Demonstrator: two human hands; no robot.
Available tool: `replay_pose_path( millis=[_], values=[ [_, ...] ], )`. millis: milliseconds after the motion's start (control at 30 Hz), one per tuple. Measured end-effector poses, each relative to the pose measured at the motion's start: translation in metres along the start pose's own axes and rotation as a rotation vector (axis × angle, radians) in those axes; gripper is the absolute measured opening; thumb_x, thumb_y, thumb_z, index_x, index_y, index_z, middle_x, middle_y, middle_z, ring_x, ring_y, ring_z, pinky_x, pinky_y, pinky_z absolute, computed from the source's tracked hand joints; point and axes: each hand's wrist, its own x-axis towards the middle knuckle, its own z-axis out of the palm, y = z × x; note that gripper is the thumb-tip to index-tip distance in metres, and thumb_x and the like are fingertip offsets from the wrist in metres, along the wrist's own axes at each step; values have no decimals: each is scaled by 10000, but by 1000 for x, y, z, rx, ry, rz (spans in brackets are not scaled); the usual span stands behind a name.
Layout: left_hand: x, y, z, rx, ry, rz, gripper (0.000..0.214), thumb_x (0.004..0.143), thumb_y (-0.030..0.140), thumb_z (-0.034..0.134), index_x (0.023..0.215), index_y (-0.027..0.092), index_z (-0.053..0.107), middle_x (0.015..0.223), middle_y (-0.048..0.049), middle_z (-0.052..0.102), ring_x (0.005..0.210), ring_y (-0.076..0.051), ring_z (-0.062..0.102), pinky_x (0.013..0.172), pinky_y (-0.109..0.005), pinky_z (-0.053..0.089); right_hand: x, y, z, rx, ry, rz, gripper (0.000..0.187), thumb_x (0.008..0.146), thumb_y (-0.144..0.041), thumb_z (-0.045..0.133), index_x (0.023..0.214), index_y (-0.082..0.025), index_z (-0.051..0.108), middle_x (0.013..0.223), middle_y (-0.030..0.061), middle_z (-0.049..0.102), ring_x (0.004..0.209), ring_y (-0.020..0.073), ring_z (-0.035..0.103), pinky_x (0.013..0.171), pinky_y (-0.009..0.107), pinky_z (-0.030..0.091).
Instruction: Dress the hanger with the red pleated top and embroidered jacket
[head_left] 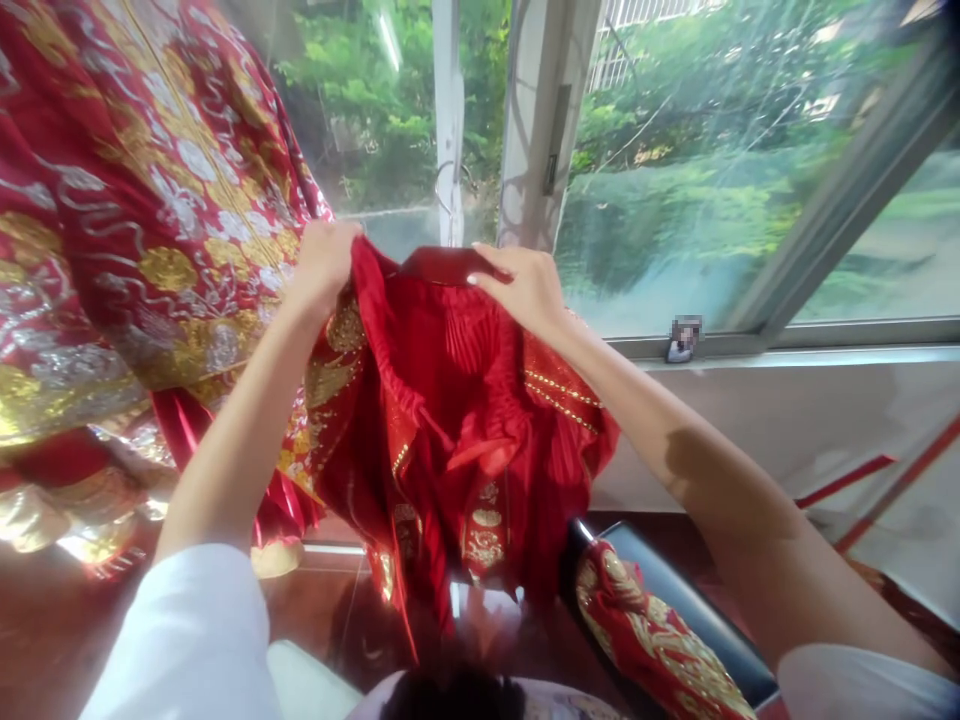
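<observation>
Garment hangs btwn L fingers & R fingers, top pinched.

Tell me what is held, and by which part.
The left hand and right hand hold a red, gold-embroidered cloth garment by its upper edge.

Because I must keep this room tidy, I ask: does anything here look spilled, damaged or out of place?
Nothing looks spilled or damaged. Slightly odd, perhaps: a small object bearing a picture stands alone on the window sill, away from the red garment and the other embroidered clothing.
</observation>
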Motion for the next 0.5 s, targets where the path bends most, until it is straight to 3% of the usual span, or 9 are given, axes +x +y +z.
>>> replay_pose_path(
  millis=[67,133,200,233,333,400,500],
  values=[
    [-2,13,9,102,-77,54,352,812,161,486,488,189,351,465,34,305,435,-67,279,463,-241,220,-6,-6,-1,-13,-24,-3,449,918,-345,520,1341,-209,582,1027,82,672,909,218,597,851,366,468],
    [-9,20,11,303,-267,78,370,795,152,502,455,185,360,443,25,310,439,-78,312,487,-252,259,-19,-16,-3,-101,-17,14,498,902,-290,526,1391,-197,525,1088,107,647,987,254,574,886,412,461],
    [-18,23,10,535,-427,96,350,767,164,533,448,184,391,434,12,324,465,-113,379,527,-276,316,-38,-26,-5,-244,32,85,548,881,-235,526,1421,-152,477,1137,161,606,1056,304,534,901,471,446],
    [-22,24,10,637,-445,108,327,765,194,551,465,184,419,447,3,348,496,-138,423,558,-295,350,-48,-31,-6,-308,59,134,561,874,-216,523,1422,-119,463,1156,192,583,1073,325,518,895,490,443],
    [-28,19,11,817,-239,205,284,792,390,590,611,181,524,579,-46,478,672,-227,537,689,-365,416,-72,-38,-12,-389,73,265,521,870,-176,498,1374,-40,477,1179,250,538,1049,332,518,850,474,456],
    [-25,10,15,840,-144,283,368,797,539,575,731,178,564,694,-82,550,784,-267,566,753,-391,425,-78,-35,-21,-358,24,318,408,882,-140,443,1261,-48,565,1147,231,556,966,293,552,808,426,461],
    [-18,-8,23,831,-260,315,475,852,638,436,773,183,550,747,-97,580,776,-256,569,731,-361,419,-69,-16,-40,-251,-31,350,321,896,-110,357,952,-113,673,970,146,624,821,224,572,758,362,439]
  ],
)
